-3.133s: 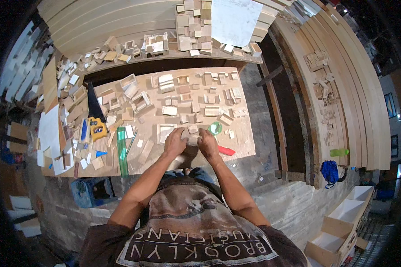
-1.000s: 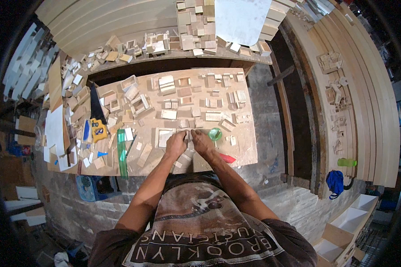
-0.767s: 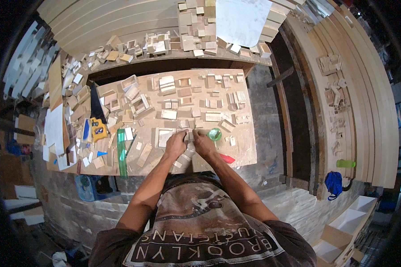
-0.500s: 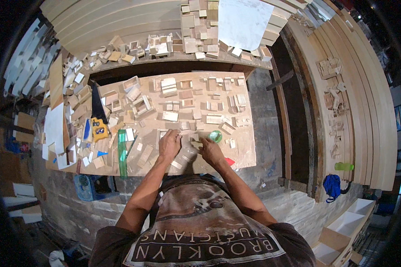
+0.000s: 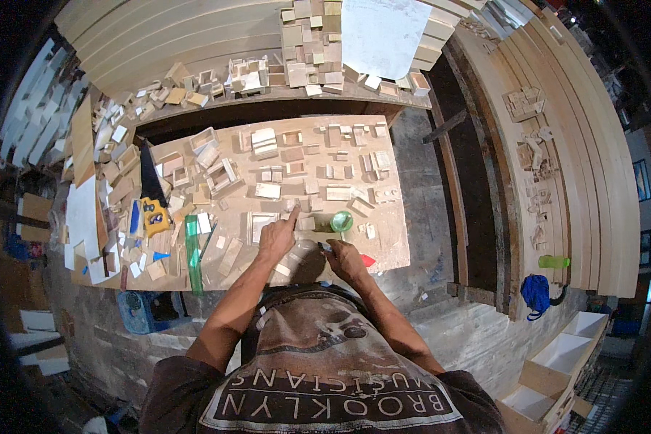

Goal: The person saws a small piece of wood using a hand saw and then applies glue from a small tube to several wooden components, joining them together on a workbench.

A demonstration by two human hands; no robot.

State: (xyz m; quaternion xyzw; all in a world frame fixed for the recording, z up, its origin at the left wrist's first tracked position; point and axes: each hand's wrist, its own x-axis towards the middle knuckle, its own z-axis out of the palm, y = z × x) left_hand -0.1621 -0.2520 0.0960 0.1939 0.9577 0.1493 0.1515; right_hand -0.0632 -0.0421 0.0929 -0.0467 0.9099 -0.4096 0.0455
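My left hand [image 5: 277, 240] rests on the wooden board [image 5: 394, 242], its index finger stretched toward small pale wood pieces [image 5: 306, 223]; the other fingers show only in part. Beside it lies a framed rectangular wood piece [image 5: 261, 227]. My right hand [image 5: 347, 262] is closed near the board's front edge, with a small, thin, dark-tipped thing jutting from its fingers; its kind is too small to tell. Just beyond the right hand stands a green round container [image 5: 341, 221]. A red piece [image 5: 367, 260] lies beside that hand.
Rows of miniature wooden furniture pieces [image 5: 264, 143] cover the board's far half. At left lie a handsaw with a yellow handle [image 5: 154, 216], a green strip [image 5: 193, 253] and many offcuts. A blue stool [image 5: 137, 311] stands below. Long planks [image 5: 593, 159] line the right side.
My right hand has drawn back toward me, away from the small wood pieces. My left index finger now reaches farther forward. The whole view has shifted slightly.
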